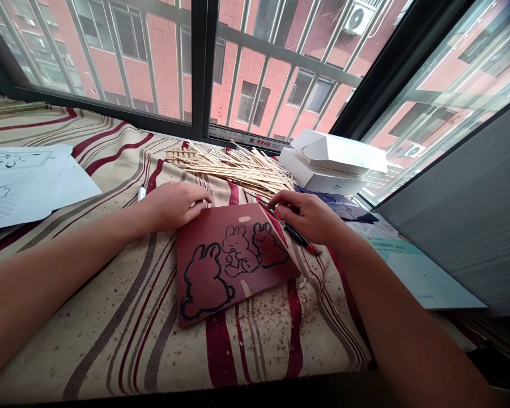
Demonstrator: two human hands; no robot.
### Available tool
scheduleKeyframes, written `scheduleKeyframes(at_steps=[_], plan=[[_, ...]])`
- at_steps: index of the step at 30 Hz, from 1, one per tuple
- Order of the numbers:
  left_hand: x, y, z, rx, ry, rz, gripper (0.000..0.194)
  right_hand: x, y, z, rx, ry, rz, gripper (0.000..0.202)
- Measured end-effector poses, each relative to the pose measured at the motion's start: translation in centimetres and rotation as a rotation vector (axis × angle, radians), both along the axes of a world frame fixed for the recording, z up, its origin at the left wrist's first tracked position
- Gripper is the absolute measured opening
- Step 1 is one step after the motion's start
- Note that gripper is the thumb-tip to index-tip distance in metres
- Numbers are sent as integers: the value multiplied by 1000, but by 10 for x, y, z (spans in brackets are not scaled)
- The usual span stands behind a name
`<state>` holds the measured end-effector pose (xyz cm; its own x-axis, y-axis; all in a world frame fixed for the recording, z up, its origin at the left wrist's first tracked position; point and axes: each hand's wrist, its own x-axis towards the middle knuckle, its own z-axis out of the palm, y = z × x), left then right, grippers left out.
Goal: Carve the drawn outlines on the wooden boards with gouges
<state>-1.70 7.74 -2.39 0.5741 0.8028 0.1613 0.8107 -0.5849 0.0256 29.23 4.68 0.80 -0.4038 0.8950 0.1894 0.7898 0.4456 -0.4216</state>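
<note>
A reddish-brown board (242, 249) lies tilted on the striped cloth, with three bunny-like figures outlined in dark grooves and a few pale bare patches. At its upper left corner rests my left hand (176, 205), fingers loosely bent and the thumb apart from them, gripping nothing. My right hand (308, 215) is just beyond the board's right edge, its fingers curled down over a slim black-and-red carving tool (298, 236). The tool slants along the cloth beneath the hand; its far end is partly hidden by the fingers. Pale shavings and crumbs lie around the board.
Many thin wooden sticks (238, 167) are heaped by the window. A white box (335, 161) stands right of them, with dark blue sheets (344, 208) before it. A pale green booklet (420, 272) lies right, drawn papers (29, 181) left. A white-capped marker (141, 193) is behind my left wrist.
</note>
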Motion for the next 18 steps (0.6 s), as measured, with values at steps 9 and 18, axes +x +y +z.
scheduleKeyframes(at_steps=[9, 18], plan=[[-5, 0, 8, 29, 55, 106, 41, -3, -10, 7, -123, 419, 178, 18], [-10, -1, 19, 20, 212, 140, 35, -15, -19, 3, -161, 495, 178, 23]])
